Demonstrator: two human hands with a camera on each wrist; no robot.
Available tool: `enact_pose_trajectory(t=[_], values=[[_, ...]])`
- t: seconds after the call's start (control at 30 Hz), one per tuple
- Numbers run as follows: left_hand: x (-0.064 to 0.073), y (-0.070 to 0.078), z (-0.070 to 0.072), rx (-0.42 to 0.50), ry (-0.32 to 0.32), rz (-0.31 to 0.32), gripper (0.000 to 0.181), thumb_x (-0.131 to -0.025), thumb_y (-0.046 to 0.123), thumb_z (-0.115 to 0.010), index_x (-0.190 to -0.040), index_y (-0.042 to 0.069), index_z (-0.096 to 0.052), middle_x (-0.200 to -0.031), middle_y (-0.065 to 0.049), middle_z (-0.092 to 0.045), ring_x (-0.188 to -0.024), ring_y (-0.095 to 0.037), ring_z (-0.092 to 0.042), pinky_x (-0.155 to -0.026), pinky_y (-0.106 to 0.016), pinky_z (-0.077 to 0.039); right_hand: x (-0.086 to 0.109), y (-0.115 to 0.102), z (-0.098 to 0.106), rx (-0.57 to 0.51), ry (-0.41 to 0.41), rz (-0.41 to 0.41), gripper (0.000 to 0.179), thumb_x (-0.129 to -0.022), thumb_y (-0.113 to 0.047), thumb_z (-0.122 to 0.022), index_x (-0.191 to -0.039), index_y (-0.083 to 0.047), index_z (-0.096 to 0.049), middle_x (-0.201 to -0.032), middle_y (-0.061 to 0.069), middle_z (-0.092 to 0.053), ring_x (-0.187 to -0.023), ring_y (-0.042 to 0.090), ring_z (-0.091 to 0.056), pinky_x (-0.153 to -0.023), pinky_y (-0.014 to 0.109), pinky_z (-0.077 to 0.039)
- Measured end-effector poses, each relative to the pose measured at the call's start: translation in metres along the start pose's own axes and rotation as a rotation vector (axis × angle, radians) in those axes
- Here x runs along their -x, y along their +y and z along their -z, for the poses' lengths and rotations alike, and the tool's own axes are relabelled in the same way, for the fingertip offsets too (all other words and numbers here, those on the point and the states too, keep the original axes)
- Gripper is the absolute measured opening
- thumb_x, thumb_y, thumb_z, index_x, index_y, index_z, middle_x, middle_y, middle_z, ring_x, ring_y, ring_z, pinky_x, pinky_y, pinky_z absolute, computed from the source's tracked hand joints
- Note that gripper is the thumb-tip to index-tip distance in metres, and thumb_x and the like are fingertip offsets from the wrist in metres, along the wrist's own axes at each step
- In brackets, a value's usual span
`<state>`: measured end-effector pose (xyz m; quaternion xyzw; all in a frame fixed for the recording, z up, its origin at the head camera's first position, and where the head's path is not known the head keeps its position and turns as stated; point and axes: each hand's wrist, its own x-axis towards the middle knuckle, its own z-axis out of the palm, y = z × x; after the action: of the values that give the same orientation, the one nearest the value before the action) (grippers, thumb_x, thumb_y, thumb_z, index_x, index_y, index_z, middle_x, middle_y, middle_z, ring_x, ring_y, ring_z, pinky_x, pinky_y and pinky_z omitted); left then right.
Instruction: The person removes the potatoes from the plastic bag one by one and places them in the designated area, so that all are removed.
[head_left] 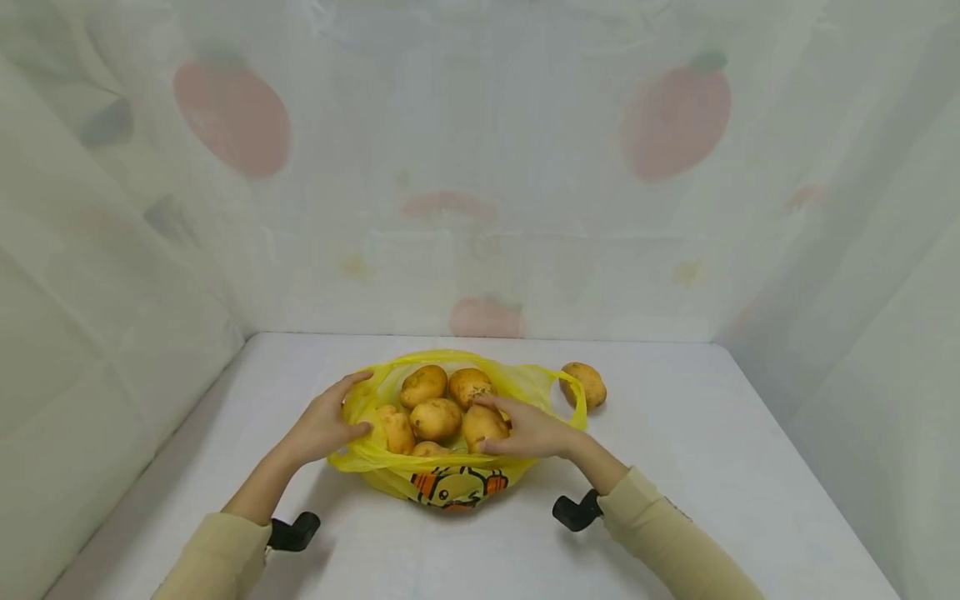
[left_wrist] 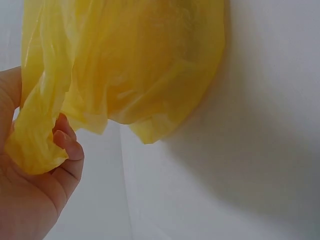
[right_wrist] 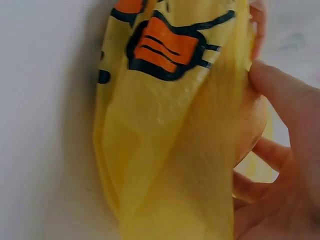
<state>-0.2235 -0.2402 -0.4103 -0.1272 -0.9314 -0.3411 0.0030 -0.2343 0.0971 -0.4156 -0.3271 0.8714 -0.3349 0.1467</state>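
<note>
A yellow plastic bag (head_left: 386, 471) with a printed cartoon face stands open on the table, several potatoes (head_left: 437, 419) inside it. At its left side my left hand (head_left: 322, 423) holds the rim; in the left wrist view, curled fingers and thumb surround a gathered strip of the bag (left_wrist: 37, 140). My right hand (head_left: 532, 429) reaches over the right side of the opening and grips a potato (head_left: 482, 425) among the others. The right wrist view shows that potato (right_wrist: 252, 125) between thumb and fingers, partly hidden behind the bag wall (right_wrist: 165, 150).
One loose potato (head_left: 591, 385) lies on the white table (head_left: 675, 467), just right of the bag by its handle loop (head_left: 577, 400). Pale curtains (head_left: 480, 167) with fruit prints enclose the table at the back and sides. A black wrist mount (head_left: 577, 511) juts from each forearm.
</note>
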Motion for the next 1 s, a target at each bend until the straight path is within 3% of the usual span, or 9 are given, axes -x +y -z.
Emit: enact_pose_trajectory(t=[0.17, 0.33, 0.7, 1.0], values=[[0.001, -0.001, 0.001, 0.012, -0.006, -0.001, 0.075, -0.077, 0.006, -0.068, -0.142, 0.011, -0.032, -0.143, -0.020, -0.035, -0.123, -0.040, -0.039, -0.093, -0.058, -0.040, 0.008, -0.004, 0.013, -0.032, 0.030, 0.002, 0.073, -0.082, -0.046, -0.064, -0.143, -0.020, -0.033, -0.143, 0.002, -0.037, -0.127, 0.018, -0.039, -0.100, 0.040, -0.038], [0.002, -0.001, 0.002, 0.011, -0.005, -0.008, 0.073, -0.077, 0.002, -0.065, -0.142, 0.010, -0.032, -0.143, -0.020, -0.034, -0.125, -0.042, -0.037, -0.093, -0.060, -0.038, 0.015, -0.005, 0.025, -0.061, 0.096, 0.034, 0.073, -0.082, -0.044, -0.064, -0.143, -0.019, -0.032, -0.142, 0.001, -0.036, -0.125, 0.017, -0.040, -0.098, 0.039, -0.041], [0.004, -0.005, 0.002, 0.007, -0.003, -0.012, 0.072, -0.077, 0.003, -0.065, -0.141, 0.011, -0.033, -0.143, -0.019, -0.035, -0.124, -0.042, -0.038, -0.091, -0.059, -0.040, 0.038, -0.006, 0.060, -0.255, 0.168, 0.044, 0.070, -0.085, -0.030, -0.065, -0.144, -0.025, -0.027, -0.146, 0.003, -0.028, -0.118, 0.036, -0.046, -0.083, 0.034, -0.052], [0.005, -0.006, 0.005, -0.006, -0.004, -0.016, 0.072, -0.077, 0.004, -0.067, -0.141, 0.009, -0.034, -0.143, -0.018, -0.035, -0.128, -0.043, -0.032, -0.095, -0.062, -0.035, 0.060, -0.010, 0.088, -0.236, 0.239, 0.025, 0.070, -0.084, -0.034, -0.065, -0.143, -0.031, -0.026, -0.144, 0.004, -0.030, -0.123, 0.036, -0.043, -0.082, 0.036, -0.053]])
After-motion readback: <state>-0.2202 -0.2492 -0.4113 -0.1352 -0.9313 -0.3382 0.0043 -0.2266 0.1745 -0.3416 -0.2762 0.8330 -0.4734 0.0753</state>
